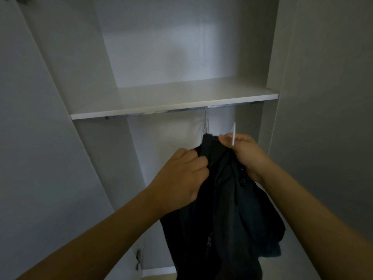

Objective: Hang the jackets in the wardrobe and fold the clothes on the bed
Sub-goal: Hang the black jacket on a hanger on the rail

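Note:
A dark zip-up jacket (226,215) hangs down in front of the open white wardrobe (173,106), just below its shelf. My left hand (181,174) grips the jacket's collar on the left side. My right hand (244,152) grips the collar's right side together with a white hanger (234,134), whose hook sticks up above my fingers. Most of the hanger is hidden inside the jacket. Under the shelf runs a rail (181,111) from which several thin wire hangers (204,124) dangle, right behind the jacket's top.
The wardrobe's shelf (141,102) spans the compartment at mid-height. An open door (30,138) stands on the left and a side panel (323,98) on the right. A door hinge (138,257) shows at the lower left.

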Demonstrator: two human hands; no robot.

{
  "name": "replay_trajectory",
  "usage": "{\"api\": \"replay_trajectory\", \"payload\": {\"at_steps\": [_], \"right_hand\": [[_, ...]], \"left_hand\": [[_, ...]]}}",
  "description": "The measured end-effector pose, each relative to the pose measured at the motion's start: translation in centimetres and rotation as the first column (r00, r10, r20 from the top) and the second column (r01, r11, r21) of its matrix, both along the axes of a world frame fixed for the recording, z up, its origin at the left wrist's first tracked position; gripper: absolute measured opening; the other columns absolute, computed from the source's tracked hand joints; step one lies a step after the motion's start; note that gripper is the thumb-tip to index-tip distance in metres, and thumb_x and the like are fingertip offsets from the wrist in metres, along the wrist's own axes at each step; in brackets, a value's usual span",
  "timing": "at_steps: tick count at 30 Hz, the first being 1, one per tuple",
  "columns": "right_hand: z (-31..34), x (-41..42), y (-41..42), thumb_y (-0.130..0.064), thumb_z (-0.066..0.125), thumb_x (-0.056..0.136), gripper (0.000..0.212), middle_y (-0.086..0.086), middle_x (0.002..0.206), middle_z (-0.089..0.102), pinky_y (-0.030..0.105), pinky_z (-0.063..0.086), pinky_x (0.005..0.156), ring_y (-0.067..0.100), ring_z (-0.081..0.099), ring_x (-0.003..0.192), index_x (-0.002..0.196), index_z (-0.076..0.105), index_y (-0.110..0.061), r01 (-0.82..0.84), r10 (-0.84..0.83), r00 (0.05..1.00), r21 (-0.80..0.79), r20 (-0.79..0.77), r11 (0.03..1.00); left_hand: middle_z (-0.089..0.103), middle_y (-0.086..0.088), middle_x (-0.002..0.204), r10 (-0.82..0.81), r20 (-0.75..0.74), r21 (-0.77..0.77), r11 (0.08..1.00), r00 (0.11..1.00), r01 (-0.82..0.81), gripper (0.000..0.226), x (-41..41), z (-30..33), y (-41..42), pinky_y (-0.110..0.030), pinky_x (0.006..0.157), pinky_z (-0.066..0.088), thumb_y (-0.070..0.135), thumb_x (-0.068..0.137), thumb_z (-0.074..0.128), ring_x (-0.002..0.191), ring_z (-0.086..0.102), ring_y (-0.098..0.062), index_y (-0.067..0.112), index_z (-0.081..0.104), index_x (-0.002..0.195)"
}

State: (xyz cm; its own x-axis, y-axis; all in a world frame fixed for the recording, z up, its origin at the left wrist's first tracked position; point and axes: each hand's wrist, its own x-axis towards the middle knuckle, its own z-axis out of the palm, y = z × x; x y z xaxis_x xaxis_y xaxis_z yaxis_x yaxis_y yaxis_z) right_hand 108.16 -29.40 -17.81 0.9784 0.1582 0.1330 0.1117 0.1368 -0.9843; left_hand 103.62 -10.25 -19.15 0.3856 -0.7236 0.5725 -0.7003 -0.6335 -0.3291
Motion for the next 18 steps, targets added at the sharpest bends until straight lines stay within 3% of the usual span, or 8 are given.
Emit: {"api": "replay_trajectory", "payload": {"at_steps": [4,7,9,11,12,14,16,18], "right_hand": [[1.2,1.6,-1.6,-0.021,0.062,0.094,0.014,0.004,0.086,0.074,0.029,0.056,0.074,0.018,0.07,0.081,0.085,0.071,-0.015,0.219,-0.214,0.974,0.064,-0.079,0.974],[1.5,1.7,-1.6,-0.021,0.061,0.094,0.026,0.003,0.082,0.075,0.024,0.056,0.067,0.015,0.072,0.076,0.074,0.076,-0.019,0.124,-0.123,0.991,0.026,-0.044,0.992],[1.5,1.6,-0.8,-0.02,0.061,0.094,0.024,0.007,0.084,0.075,0.026,0.057,0.07,0.017,0.071,0.076,0.076,0.077,-0.016,0.046,-0.046,0.999,0.028,-0.01,0.999],[2.1,1.4,-0.1,-0.018,0.06,0.094,0.02,0.008,0.084,0.074,0.027,0.058,0.072,0.018,0.07,0.077,0.082,0.074,-0.013,0.004,-0.005,1.0,0.051,0.017,0.999],[2.3,1.3,0.1,-0.017,0.06,0.094,0.018,0.007,0.083,0.074,0.025,0.058,0.07,0.017,0.07,0.076,0.083,0.073,-0.013,-0.01,0.009,1.0,0.047,0.03,0.999],[2.7,1.1,0.3,-0.017,0.059,0.094,0.018,0.004,0.08,0.074,0.022,0.057,0.065,0.014,0.071,0.074,0.083,0.073,-0.014,-0.029,0.029,0.998,0.007,0.05,1.0],[2.8,1.1,0.3,-0.019,0.059,0.095,0.018,0.001,0.079,0.075,0.02,0.056,0.064,0.012,0.07,0.073,0.083,0.073,-0.015,-0.009,0.01,0.997,-0.025,0.074,1.0],[2.7,1.3,0.0,-0.021,0.06,0.094,0.018,-0.001,0.076,0.074,0.018,0.056,0.066,0.008,0.069,0.071,0.083,0.072,-0.013,0.048,-0.046,0.994,-0.015,0.096,0.999]], "left_hand": [[0.054,0.006,0.075,-0.067,-0.223,0.15,0.983,0.972,0.102,0.019,-2.2,-2.1,0.9,-0.025,0.076,0.033,0.008,0.077,0.05,0.074,0.047,-0.011,0.016,0.066,0.072],[0.06,0.006,0.089,-0.18,-0.503,0.035,0.973,0.846,0.228,0.01,-1.9,-1.5,1.8,-0.032,0.086,0.038,0.01,0.081,0.062,0.086,0.049,-0.009,0.017,0.068,0.085],[0.06,0.002,0.11,-0.233,-0.67,-0.217,0.969,0.705,0.115,0.025,-0.2,-0.1,2.0,-0.029,0.098,0.04,0.012,0.078,0.065,0.104,0.053,-0.011,0.018,0.063,0.103],[0.051,-0.001,0.121,-0.255,-0.846,-0.392,0.893,0.469,-0.22,0.043,1.6,1.3,1.4,-0.031,0.095,0.049,0.026,0.077,0.07,0.111,0.054,-0.013,0.022,0.049,0.114],[0.05,-0.001,0.121,-0.236,-0.89,-0.384,0.85,0.39,-0.362,0.053,2.5,1.7,0.8,-0.03,0.088,0.053,0.036,0.075,0.075,0.11,0.056,-0.015,0.023,0.045,0.117],[0.062,0.001,0.113,-0.227,-0.934,-0.338,0.814,0.276,-0.473,0.058,3.9,1.7,-0.2,-0.027,0.077,0.057,0.049,0.077,0.078,0.098,0.065,-0.014,0.021,0.051,0.119],[0.072,0.0,0.083,-0.209,-0.958,-0.279,0.84,0.199,-0.464,0.041,4.5,1.6,-0.9,-0.027,0.062,0.057,0.052,0.085,0.069,0.07,0.069,-0.014,0.014,0.066,0.098],[0.063,-0.008,0.058,-0.179,-0.96,-0.262,0.844,0.216,-0.467,0.043,4.7,1.9,-0.9,-0.024,0.046,0.047,0.045,0.09,0.061,0.046,0.058,-0.019,0.006,0.064,0.072]]}}
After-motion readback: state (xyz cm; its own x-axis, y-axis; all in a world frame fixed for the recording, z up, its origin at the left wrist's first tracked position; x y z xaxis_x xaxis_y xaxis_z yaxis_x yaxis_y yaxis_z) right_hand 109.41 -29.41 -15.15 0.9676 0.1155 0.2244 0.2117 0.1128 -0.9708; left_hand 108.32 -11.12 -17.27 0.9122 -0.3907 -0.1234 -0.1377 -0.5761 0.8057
